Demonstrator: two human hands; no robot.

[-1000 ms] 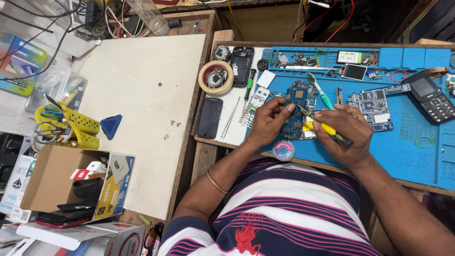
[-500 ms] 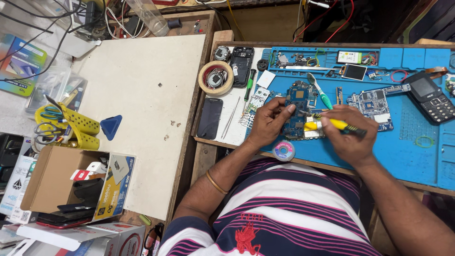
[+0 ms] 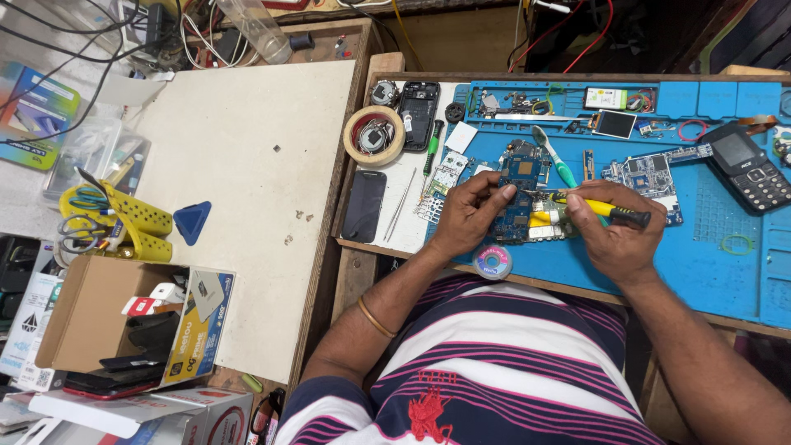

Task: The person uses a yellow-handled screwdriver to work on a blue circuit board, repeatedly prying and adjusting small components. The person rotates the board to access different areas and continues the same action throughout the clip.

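While sitting at a blue work mat (image 3: 700,272), a person is working on an opened phone's circuit board (image 3: 521,198). Left hand (image 3: 470,216) is pinching and steadying the board's near edge; right hand (image 3: 614,235) is gripping a yellow screwdriver (image 3: 606,210), tip on the board. Loose parts are lying beyond both hands, so the job seems unfinished.

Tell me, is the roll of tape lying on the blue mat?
No, the roll of tape lies on the white surface left of the blue mat, beside the dark phone shell.
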